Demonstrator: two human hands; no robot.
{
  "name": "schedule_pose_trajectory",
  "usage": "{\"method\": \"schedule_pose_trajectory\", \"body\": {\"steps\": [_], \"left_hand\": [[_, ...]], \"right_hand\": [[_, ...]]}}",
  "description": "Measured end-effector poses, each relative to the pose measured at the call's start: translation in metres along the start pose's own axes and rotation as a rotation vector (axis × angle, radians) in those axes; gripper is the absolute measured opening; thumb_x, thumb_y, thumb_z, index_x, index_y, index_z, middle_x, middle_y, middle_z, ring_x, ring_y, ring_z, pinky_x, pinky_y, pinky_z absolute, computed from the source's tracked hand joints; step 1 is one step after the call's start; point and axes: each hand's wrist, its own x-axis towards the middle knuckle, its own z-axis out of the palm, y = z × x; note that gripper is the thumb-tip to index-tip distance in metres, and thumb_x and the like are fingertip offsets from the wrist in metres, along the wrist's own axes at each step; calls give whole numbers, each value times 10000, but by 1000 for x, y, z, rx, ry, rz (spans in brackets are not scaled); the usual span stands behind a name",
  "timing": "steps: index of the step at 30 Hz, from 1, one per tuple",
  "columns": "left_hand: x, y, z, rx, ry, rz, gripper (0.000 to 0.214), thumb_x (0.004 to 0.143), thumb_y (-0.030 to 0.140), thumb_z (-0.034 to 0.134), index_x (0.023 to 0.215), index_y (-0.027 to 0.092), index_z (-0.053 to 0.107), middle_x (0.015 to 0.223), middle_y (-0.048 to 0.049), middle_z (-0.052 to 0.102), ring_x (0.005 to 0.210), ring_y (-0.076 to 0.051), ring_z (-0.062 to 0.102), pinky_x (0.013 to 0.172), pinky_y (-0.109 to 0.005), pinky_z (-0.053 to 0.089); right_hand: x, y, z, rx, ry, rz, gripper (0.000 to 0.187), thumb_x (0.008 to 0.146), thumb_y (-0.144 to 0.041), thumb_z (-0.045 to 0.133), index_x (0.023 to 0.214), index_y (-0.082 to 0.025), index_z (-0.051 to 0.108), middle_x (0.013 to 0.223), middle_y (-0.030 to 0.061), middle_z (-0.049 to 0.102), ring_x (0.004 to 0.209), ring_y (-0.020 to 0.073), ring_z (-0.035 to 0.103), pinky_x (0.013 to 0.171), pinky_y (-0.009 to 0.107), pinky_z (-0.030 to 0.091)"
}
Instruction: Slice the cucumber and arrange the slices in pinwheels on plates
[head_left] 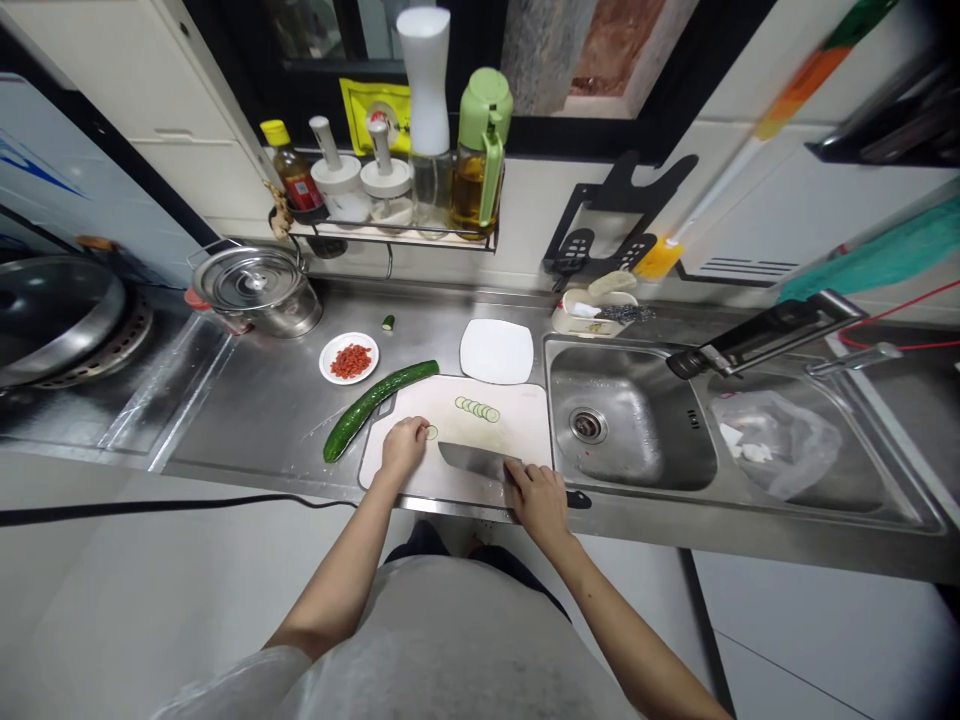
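My left hand [405,446] is over the left part of the white cutting board [409,486], its fingers drawn together at a thin cucumber slice [431,433]. A kitchen knife [474,459] lies flat just above the board, blade pointing left. My right hand [537,497] is closed on it, fingers over the rear of the blade; the end of its black handle sticks out to the right. An overlapping row of cucumber slices [477,409] rests near the board's far side. A long cucumber [379,405] lies across the counter beside the board, its far end at the board's corner.
Beyond the board stand a white square plate [496,352], a small dish of red berries [350,359] and a cucumber end [388,323]. A lidded steel pot [259,290] is at the left. The sink [630,420] with its faucet [750,345] adjoins the board's right. Bottles fill a wall rack [405,233].
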Motion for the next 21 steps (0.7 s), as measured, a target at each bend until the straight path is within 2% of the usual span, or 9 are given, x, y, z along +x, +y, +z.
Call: {"method": "schedule_pose_trajectory", "body": {"steps": [3,7,11,21], "left_hand": [[-2,-1,8,-4,80,28,221,859,225,515,1019,229,667,923,-56,668,927,-213,583,821,-320,431],[-10,-6,17,-32,185,16,216,858,257,532,1019,224,670,936,-66,645,957,-228,559,866,-350,429],[-18,-11,23,-58,233,-1,228,813,326,611,1010,235,683,958,-71,625,960,-241,544,866,-371,430],[-20,-12,26,-135,261,-17,211,788,333,640,968,237,697,944,-53,610,956,-221,544,889,-354,416]], "right_hand": [[4,-9,-6,53,-61,61,351,962,-309,402,1264,-250,571,928,70,644,914,199,523,762,293,272],[13,-24,-17,91,-203,100,385,998,-362,275,1221,-246,566,997,68,678,944,190,587,756,284,313],[19,-35,-23,68,-333,145,407,1001,-363,219,1135,-208,571,912,85,698,880,202,643,732,290,356],[26,-39,-22,13,-398,80,320,988,-303,254,1149,-184,503,921,118,691,901,233,663,716,306,409]]}}
